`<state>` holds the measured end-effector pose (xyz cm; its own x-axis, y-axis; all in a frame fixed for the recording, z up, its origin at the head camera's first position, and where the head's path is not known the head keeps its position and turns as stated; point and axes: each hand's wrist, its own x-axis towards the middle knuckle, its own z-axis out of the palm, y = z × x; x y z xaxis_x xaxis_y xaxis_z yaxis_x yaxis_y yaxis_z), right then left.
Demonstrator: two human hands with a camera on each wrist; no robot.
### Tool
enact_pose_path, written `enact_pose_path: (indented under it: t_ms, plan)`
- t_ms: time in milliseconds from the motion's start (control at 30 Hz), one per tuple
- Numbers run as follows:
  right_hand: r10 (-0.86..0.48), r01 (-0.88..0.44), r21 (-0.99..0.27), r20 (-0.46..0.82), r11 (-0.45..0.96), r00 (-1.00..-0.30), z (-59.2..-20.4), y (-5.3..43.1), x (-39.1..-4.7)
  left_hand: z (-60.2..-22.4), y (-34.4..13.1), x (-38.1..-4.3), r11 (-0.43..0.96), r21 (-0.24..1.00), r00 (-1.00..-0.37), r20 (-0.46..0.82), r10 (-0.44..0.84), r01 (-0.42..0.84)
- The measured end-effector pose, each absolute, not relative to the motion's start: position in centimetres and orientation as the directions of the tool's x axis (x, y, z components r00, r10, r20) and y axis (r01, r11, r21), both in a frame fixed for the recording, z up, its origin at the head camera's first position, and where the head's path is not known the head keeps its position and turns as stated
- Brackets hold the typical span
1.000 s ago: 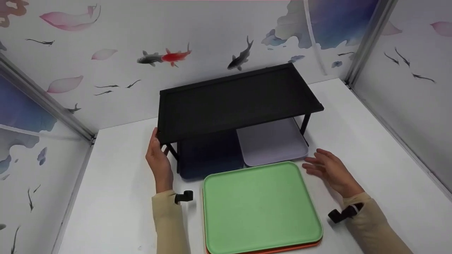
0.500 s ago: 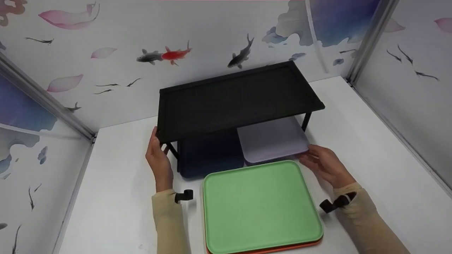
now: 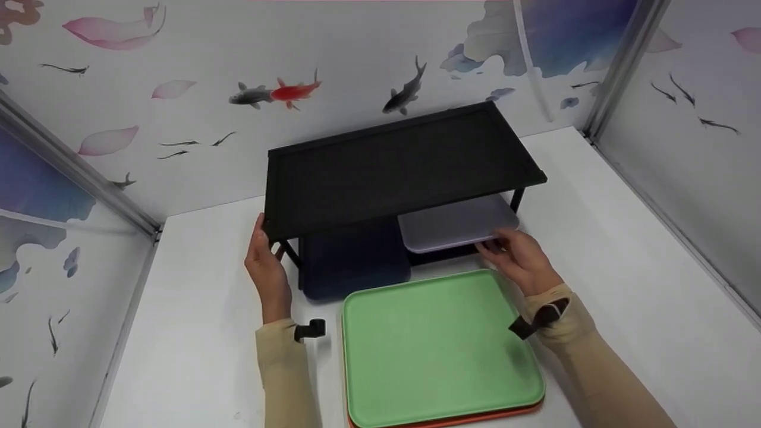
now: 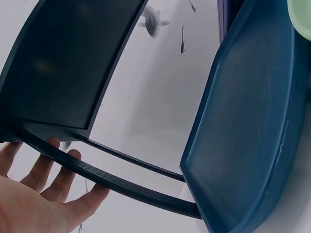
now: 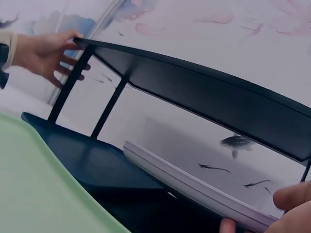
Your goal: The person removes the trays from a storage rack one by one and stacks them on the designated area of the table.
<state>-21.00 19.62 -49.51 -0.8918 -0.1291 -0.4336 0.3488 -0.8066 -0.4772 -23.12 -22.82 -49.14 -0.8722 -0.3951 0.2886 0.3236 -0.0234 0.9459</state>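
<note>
A low black rack point(image 3: 392, 172) stands near the back wall. My left hand point(image 3: 269, 276) holds its left front corner; in the left wrist view the fingers point(image 4: 60, 182) reach behind a rack leg point(image 4: 121, 184). My right hand point(image 3: 518, 258) pinches the front edge of a lilac tray point(image 3: 455, 223), thumb above and fingers below. The tray's front edge is raised under the rack, with a dark strip below it. In the right wrist view that edge looks double. Left of it, a dark blue tray point(image 3: 354, 267) lies partly under the rack.
A light green tray point(image 3: 443, 351) lies stacked in front of the rack, an orange-red rim point(image 3: 464, 421) showing beneath it. White wall panels point(image 3: 351, 35) with painted fish stand behind the white table point(image 3: 190, 333) and at both sides.
My right hand has come in from the right and taken hold of the lilac tray's front edge. The tray has been lifted and shifted backward under the rack. My left hand has stayed put.
</note>
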Motion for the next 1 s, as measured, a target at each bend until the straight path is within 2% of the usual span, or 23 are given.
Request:
enact_pose_path:
  t_ms: [200,467,700,1000]
  plan:
    - [-0.120,0.330,-0.509,-0.401,-0.795,-0.908,-50.2,18.3,-21.5,-49.1,-22.8,-23.2,-0.022,0.948,-0.873,0.284,-0.396,0.318]
    - [-0.068,0.204,-0.626,-0.235,-0.752,-0.970,-50.8,17.7,-21.1,-49.0,-22.6,-23.2,-0.033,0.950,-0.875,0.271,-0.402,0.310]
    - [0.007,0.139,-0.722,-0.196,-0.678,-0.981,-50.8,18.1,-20.3,-49.0,-22.7,-23.2,-0.030,0.947,-0.873,0.282,-0.397,0.320]
    - [0.018,0.104,-0.769,-0.148,-0.630,-0.989,-50.2,18.8,-18.9,-49.1,-22.8,-23.2,-0.022,0.946,-0.871,0.289,-0.396,0.324]
